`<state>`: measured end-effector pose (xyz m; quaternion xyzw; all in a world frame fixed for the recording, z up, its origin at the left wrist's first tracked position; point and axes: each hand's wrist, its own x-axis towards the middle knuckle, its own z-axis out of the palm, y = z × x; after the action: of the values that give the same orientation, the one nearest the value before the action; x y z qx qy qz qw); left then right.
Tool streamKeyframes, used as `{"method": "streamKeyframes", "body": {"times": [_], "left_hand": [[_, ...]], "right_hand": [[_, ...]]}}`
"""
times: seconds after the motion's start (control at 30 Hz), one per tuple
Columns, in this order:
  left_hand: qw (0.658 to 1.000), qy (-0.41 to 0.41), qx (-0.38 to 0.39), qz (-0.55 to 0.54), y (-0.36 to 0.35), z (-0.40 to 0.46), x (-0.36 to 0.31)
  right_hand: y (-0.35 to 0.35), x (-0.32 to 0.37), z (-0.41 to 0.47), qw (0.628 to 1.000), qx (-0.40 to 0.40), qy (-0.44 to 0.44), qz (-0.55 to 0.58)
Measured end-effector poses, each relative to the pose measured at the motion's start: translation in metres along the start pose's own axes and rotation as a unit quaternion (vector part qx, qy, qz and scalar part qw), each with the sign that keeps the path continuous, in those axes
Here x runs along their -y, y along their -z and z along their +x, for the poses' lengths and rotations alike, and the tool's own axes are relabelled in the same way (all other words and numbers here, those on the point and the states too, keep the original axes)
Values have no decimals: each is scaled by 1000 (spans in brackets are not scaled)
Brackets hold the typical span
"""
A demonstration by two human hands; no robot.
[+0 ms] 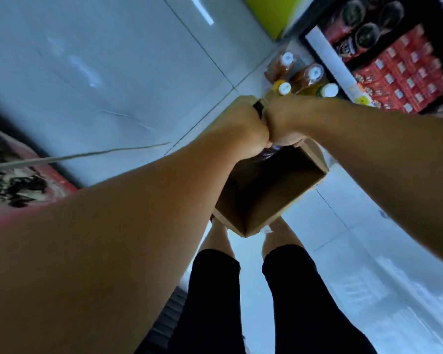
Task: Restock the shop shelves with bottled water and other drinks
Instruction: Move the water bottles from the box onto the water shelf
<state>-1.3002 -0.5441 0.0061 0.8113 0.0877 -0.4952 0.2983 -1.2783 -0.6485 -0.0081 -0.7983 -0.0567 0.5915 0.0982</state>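
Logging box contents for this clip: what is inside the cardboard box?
The cardboard box looks mostly empty: dark bare walls and floor show. Near its top edge, under both hands, a bit of shiny plastic wrap peeks out. What the hands cover cannot be seen.

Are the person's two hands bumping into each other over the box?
Touching. The head view shows the left hand and right hand pressed knuckle to knuckle, with no gap, above the open cardboard box.

grey tiled floor (113, 72), red cartons (407, 72) — shelved
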Motion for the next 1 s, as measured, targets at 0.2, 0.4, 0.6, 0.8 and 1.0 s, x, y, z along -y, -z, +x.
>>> {"method": "streamKeyframes", "body": {"times": [0.2, 0.4, 0.6, 0.8, 1.0], "left_hand": [[996, -63, -43, 50, 58, -95, -72], [985, -149, -90, 6, 126, -203, -147], [962, -255, -92, -23, 179, -310, -219], [911, -389, -131, -48, 216, -412, -269], [847, -500, -138, -117, 228, -507, -314]], "right_hand": [[78, 8, -140, 996, -69, -1, 56], [159, 22, -305, 972, -198, 10, 125], [209, 45, -454, 918, -363, 3, 162], [227, 68, -603, 824, -534, 23, 187], [225, 84, -720, 716, -654, 5, 245]]}}
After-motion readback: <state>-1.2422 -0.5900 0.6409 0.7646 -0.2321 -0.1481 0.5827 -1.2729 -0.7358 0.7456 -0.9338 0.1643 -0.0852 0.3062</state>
